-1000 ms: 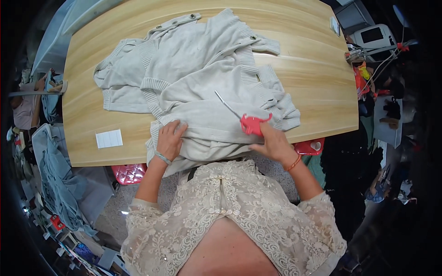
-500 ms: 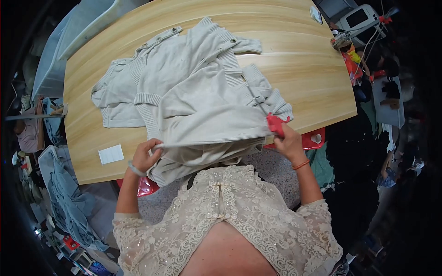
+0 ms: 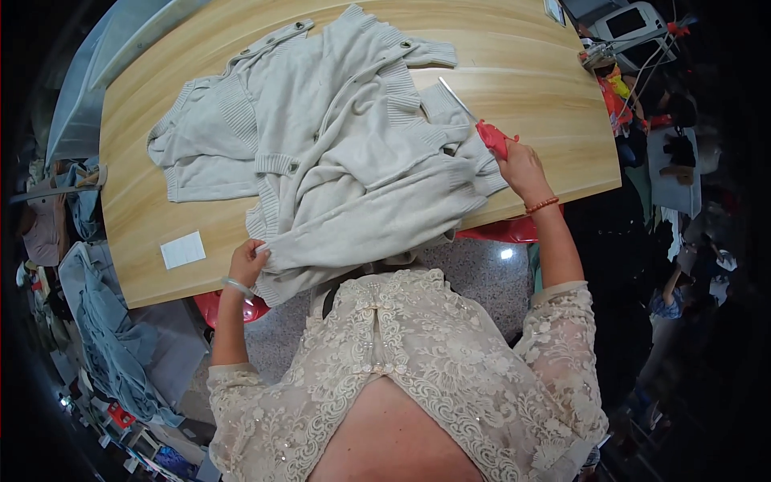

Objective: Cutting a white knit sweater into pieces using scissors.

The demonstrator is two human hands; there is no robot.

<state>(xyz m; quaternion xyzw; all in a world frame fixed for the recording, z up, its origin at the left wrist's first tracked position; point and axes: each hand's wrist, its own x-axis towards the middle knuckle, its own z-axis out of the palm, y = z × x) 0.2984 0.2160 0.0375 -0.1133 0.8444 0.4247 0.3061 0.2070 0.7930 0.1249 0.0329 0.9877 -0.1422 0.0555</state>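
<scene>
A pale grey knitted cardigan point(image 3: 345, 145) with ribbed trim and dark buttons lies crumpled on the wooden table, its near part hanging over the front edge towards me. My left hand point(image 3: 248, 263) pinches the cardigan's near left edge between thumb and fingers. Off the garment's right side, my right hand point(image 3: 524, 170) is closed around the red handles of a pair of scissors point(image 3: 491, 140). Their long thin metal blade points away and to the left, over the right part of the knit. The fingertips inside the handles are partly hidden.
On the wooden table point(image 3: 546, 104), a white paper slip point(image 3: 183, 250) lies at the near left. Red stools point(image 3: 502, 231) stand under the front edge. Blue-grey clothes point(image 3: 112, 345) are heaped at the left. A pale machine point(image 3: 626, 24) stands beyond the far right corner.
My right hand with the scissors has lifted away from the cardigan, moving right and farther out. The stretched near edge has slackened into a fold. My left hand stays on the cloth, slightly left.
</scene>
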